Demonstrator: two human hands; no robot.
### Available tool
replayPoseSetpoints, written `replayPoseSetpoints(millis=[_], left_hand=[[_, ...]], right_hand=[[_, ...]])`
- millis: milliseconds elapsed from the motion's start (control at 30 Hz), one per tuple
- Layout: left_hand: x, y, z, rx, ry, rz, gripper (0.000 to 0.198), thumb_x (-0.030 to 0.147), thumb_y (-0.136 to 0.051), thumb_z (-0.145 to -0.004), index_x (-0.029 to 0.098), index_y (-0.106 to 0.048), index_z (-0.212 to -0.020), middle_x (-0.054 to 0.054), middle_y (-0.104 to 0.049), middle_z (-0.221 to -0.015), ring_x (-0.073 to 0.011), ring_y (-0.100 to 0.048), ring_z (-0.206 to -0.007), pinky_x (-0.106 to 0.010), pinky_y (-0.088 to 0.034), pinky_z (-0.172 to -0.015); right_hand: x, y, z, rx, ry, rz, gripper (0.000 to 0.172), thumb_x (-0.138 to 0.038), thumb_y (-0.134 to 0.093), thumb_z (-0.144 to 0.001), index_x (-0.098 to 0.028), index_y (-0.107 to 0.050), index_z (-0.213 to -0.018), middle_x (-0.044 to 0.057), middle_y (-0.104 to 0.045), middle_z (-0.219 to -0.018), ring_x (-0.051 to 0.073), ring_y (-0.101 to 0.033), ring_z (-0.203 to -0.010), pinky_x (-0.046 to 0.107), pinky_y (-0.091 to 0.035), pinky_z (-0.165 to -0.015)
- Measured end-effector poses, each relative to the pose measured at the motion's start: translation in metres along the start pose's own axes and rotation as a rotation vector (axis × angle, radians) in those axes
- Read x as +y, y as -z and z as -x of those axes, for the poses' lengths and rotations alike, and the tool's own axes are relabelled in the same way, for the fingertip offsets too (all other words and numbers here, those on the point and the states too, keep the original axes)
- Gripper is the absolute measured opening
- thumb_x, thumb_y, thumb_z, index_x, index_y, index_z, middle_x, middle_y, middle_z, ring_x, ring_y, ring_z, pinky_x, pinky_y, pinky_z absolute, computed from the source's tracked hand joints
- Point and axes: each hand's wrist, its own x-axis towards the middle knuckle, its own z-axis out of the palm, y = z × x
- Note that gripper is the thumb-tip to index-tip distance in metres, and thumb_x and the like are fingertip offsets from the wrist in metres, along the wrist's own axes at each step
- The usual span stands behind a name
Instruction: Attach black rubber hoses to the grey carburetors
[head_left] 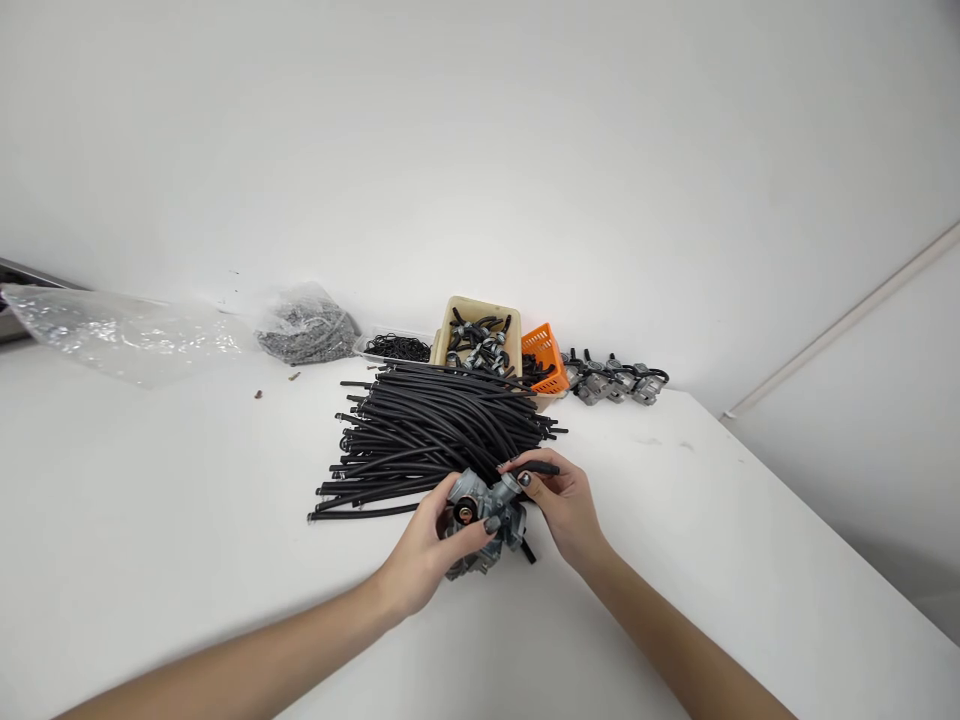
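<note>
1. Your left hand (424,548) and right hand (561,505) grasp a carburetor (480,500) at the near edge of the black hoses (427,430) on the bench (697,540).
2. They hide part of it.
3. You cannot tell whether it touches the bench.

L hand (421,552) + R hand (561,507) both gripping, fingers (491,523) curled, nearly meeting; wrists (390,595) behind fingers, bare forearms (225,665) angling in from below.

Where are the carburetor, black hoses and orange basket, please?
Carburetor (471,488): head view, on its metal body.
Black hoses (439,430): head view, on the pile's middle.
Orange basket (544,352): head view, on its front wall.
</note>
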Motion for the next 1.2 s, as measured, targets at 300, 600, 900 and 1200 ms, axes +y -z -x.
replayPoseSetpoints(millis=[300, 600, 900, 1200], left_hand=[[0.0003, 0.0008, -0.0012, 0.003, 0.002, -0.041, 0.046, 0.05, -0.073, -0.074, 0.017, -0.052, -0.096, -0.003, -0.049, -0.085, -0.0153, -0.044, -0.078, -0.024, -0.038, -0.068], [-0.0003, 0.001, 0.0, 0.023, 0.015, -0.039, 0.048, 0.05, -0.076, -0.07, 0.017, -0.052, -0.094, -0.002, -0.049, -0.082, -0.0158, -0.044, -0.076, -0.023, -0.037, -0.066], [-0.002, 0.0015, -0.0003, 0.012, 0.013, -0.045, 0.048, 0.048, -0.076, -0.07, 0.017, -0.05, -0.096, -0.001, -0.049, -0.083, -0.0139, -0.044, -0.076, -0.022, -0.038, -0.066], [-0.0001, 0.0012, -0.0011, 0.006, 0.014, -0.003, 0.048, 0.051, -0.075, -0.072, 0.017, -0.051, -0.097, -0.002, -0.05, -0.084, -0.0148, -0.046, -0.077, -0.023, -0.04, -0.066]], right_hand=[[-0.0029, -0.0014, 0.001, 0.03, -0.03, 0.0, 0.017, -0.037, -0.071, -0.077, -0.02, -0.068, -0.081, 0.005, -0.068, -0.081, 0.015, -0.063, -0.072, 0.026, -0.053, -0.064], [-0.0019, -0.0014, -0.0005, 0.011, -0.004, -0.002, 0.02, -0.038, -0.072, -0.076, -0.02, -0.065, -0.081, 0.004, -0.066, -0.08, 0.015, -0.063, -0.072, 0.026, -0.053, -0.063], [-0.0022, -0.0003, -0.0005, -0.005, -0.032, -0.072, 0.02, -0.035, -0.075, -0.074, -0.019, -0.063, -0.077, 0.003, -0.063, -0.077, 0.013, -0.06, -0.068, 0.023, -0.051, -0.06], [0.0, 0.0004, 0.0016, -0.106, -0.041, -0.119, 0.017, -0.03, -0.074, -0.076, -0.023, -0.067, -0.091, 0.003, -0.068, -0.09, 0.011, -0.059, -0.071, 0.021, -0.049, -0.062]])
